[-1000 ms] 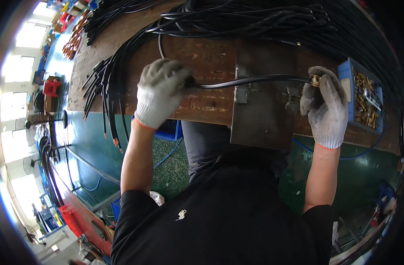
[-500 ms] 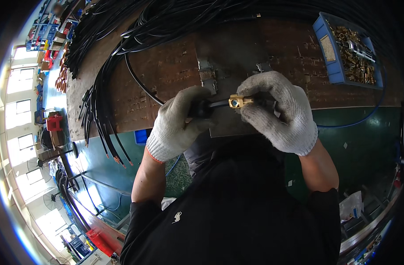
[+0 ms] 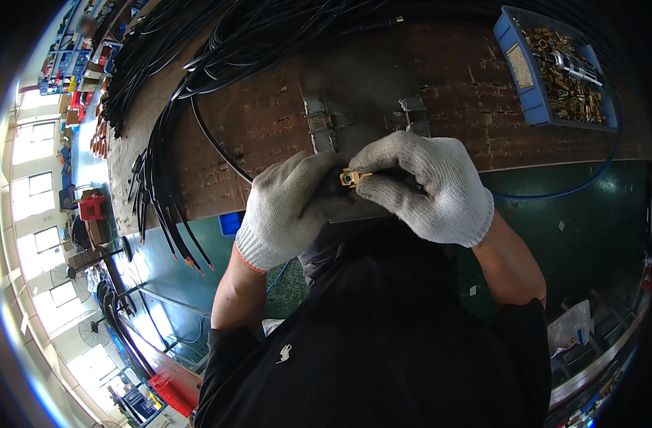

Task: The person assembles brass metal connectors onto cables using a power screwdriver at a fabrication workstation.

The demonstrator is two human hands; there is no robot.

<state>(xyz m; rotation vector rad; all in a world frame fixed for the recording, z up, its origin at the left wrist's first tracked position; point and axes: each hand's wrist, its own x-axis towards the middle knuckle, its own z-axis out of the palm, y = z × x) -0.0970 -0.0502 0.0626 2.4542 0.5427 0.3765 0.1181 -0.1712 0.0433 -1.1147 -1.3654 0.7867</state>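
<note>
White knitted gloves cover both hands, which meet above the near edge of the workbench [image 3: 454,93]. My left hand [image 3: 286,207] is closed around a black cable [image 3: 222,151], which runs in from the coil behind it. A small brass connector [image 3: 348,177] with a hole in its side sits at the cable's end, right by the left fingertips. The thumb and forefinger of my right hand [image 3: 429,189] pinch the connector's narrow end. The joint between cable and connector is hidden by the left fingers and dark shadow.
A blue bin [image 3: 532,96] of brass fittings, with a metal tool [image 3: 577,69] on top, stands at the right. Coiled black cables [image 3: 247,53] lie across the back. Bare copper-ended cables [image 3: 170,207] hang over the left edge. A blue hose [image 3: 575,187] curves along the right.
Both hands have come closer together, the right one shifting left with the connector. The stretch of cable seen between them before is now covered by the left fingers.
</note>
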